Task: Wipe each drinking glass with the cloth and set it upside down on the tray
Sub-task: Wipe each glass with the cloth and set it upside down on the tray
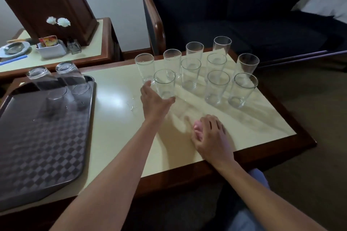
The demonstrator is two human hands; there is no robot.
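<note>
Now, left hand [154, 102]: reaching out across the table, fingers fairly straight and spread, thumb low on one side of a glass and fingertips on the other. Whether skin is on glass yet, I cannot tell.
Front-left glass [165, 86]: upright, mouth up, the closest of the bunch to the tray, and it sits right in the fork of that spread hand.
Right hand [211, 137]: knuckles up near the table's near edge, fingers curled in, bunched around a small pink wad.
Cloth [196, 127]: only that pink bit peeks out past the curled fingers; the rest is hidden inside the hand.
Upright glasses [216, 86]: nine more, all mouth up, packed in slanting rows toward the table's far right corner, some just beside each other.
Upturned glasses [73, 78]: two, bases up, side by side at the tray's far edge.
Tray [47, 146]: dark, checker-patterned, on the table's left side, its near corner hanging past the table's near edge.
Table [116, 118]: cream top with a dark wood border.
Water drops [132, 106]: a few on the cream top, between the tray and the left hand.
Side table [90, 50]: beyond the far left corner, carrying a white dish [51, 50] of packets.
Armchair [206, 15]: dark, behind the far edge.
</note>
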